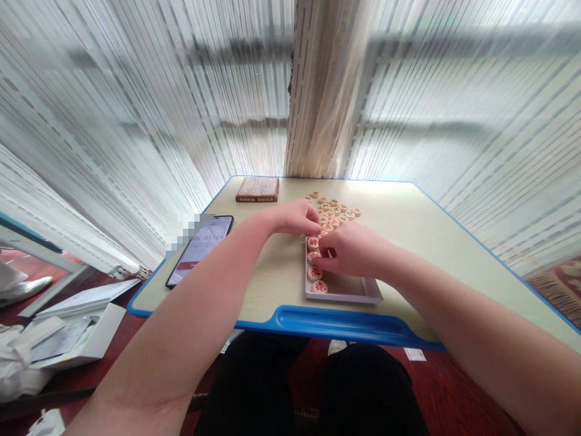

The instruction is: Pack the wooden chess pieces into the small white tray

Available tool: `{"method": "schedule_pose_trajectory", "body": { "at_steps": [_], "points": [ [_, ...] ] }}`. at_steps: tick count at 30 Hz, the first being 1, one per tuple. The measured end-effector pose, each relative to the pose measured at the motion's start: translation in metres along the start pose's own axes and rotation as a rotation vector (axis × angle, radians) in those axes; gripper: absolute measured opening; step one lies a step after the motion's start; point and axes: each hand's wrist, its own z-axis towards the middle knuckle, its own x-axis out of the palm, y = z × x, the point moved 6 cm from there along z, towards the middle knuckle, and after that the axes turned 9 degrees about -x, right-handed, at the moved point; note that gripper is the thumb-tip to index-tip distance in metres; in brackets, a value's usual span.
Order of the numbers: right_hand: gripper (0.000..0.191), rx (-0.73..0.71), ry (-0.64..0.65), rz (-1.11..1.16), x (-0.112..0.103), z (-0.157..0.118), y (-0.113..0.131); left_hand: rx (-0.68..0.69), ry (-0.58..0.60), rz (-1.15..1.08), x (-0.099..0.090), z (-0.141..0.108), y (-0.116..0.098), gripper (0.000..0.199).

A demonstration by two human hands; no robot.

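A shallow white box [372,295] lies on the table with a column of Chinese chess pieces [319,286] along its left side, red characters facing up. My right hand [351,248] reaches into the box, thumb and finger closed on a round wooden chess piece [313,258] in that column. Just beyond the box's far left corner, my left hand [297,217] is curled with its fingertips down among the loose pieces; what it pinches, if anything, is hidden. More loose pieces [333,203] spread beyond both hands, some with red and some with dark characters.
On the pale table [422,242] with blue edging, a phone [206,242] showing a timer lies at left. The brown box lid [258,189] sits at the back left. A blue trough [340,321] runs along the front edge. Sheer curtains [318,91] hang behind the table.
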Motion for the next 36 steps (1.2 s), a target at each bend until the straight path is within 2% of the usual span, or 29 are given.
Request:
{"method": "schedule_pose_trajectory", "body": {
  "at_steps": [4,9,18,29,32,36],
  "points": [
    [0.034,0.000,-0.061,-0.012,-0.006,-0.002,-0.002,-0.003,-0.019,0.013,-0.001,0.000,-0.001,0.022],
    [0.024,0.014,-0.190,0.065,-0.010,-0.002,-0.014,-0.031,-0.034,0.017,-0.001,-0.001,-0.001,0.020],
    [0.023,0.025,-0.145,0.060,0.000,0.003,-0.020,-0.032,-0.047,0.001,-0.001,0.002,0.000,0.035],
    [0.023,-0.033,-0.194,0.120,-0.009,-0.002,-0.017,-0.041,-0.060,0.018,-0.002,-0.002,-0.003,0.033],
    [0.022,-0.112,-0.152,0.154,-0.012,-0.007,-0.008,-0.034,-0.058,0.008,-0.002,0.000,-0.002,0.034],
    [0.024,-0.171,0.010,0.236,-0.007,-0.013,0.007,-0.038,-0.051,-0.002,-0.001,0.002,0.000,0.036]
  ]
}}
